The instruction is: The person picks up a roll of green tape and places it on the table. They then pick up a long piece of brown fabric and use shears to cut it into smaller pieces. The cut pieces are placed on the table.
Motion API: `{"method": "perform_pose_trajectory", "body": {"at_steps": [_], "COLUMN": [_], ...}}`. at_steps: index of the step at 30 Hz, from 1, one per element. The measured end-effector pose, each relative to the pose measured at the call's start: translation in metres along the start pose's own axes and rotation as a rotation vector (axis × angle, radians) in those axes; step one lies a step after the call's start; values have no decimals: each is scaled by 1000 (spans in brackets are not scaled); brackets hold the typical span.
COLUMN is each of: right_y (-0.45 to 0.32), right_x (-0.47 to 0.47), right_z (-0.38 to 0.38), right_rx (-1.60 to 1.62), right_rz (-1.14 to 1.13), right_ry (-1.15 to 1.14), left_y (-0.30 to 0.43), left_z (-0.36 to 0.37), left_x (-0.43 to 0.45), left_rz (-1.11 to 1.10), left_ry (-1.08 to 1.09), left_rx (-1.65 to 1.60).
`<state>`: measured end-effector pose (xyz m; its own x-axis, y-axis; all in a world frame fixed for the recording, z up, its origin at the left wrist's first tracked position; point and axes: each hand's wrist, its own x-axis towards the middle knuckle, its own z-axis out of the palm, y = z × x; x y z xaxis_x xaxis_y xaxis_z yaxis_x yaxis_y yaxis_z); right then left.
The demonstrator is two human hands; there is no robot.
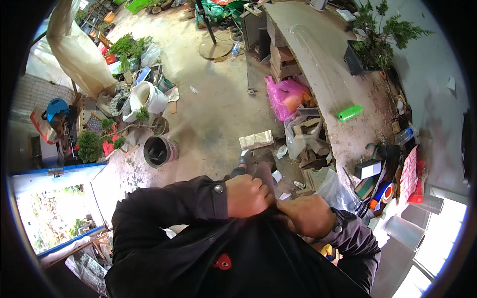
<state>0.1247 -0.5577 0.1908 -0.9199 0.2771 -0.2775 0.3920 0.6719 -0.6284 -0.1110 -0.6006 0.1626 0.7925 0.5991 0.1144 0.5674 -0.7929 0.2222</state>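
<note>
My left hand (248,196) is raised at the front of my black jacket (261,253), its fingers curled inward in a loose fist. Close beside it on the right, my right hand (310,215) is bent at the wrist, with its fingers mostly turned out of sight. Both hands meet near the jacket's upper front edge; whether they pinch the fabric or a small thing is hidden. A red heart patch (223,262) shows on the jacket below them. Beyond the hands, part of a shoe (245,153) shows on the floor near a pale block (256,139).
Left stand a dark bucket (172,149), a white bucket (158,100) and a bonsai tree (90,146). Right runs a long worktop (316,48) with a green roll (350,113), a potted conifer (372,56) and scissors (359,208). A pink plastic bag (281,98) lies beside it.
</note>
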Motion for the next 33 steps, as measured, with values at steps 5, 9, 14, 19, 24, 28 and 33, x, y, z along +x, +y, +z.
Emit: {"method": "perform_pose_trajectory", "body": {"at_steps": [5,9,14,19,24,28,33], "right_y": [-8,24,59,78,56,34,13], "right_x": [-29,-75,-165,-195,-155,-103,-66], "right_z": [-29,-44,-34,-26,-26,-26,-12], "right_rx": [113,218,394,391,674,1053,1438], "right_rz": [-293,-303,192,652,132,-178,-370], "right_ry": [169,226,282,358,705,651,641], "left_y": [-6,-60,-176,-220,-191,-149,-39], "left_z": [-51,-93,-77,-10,56,66,128], "left_x": [-2,-36,-165,-233,-206,-123,29], "left_rz": [235,135,-752,-1022,-768,-663,-53], "left_ry": [76,-154,-11,-107,-341,-392,31], "left_rx": [-217,-345,-652,-566,-206,43,-649]}}
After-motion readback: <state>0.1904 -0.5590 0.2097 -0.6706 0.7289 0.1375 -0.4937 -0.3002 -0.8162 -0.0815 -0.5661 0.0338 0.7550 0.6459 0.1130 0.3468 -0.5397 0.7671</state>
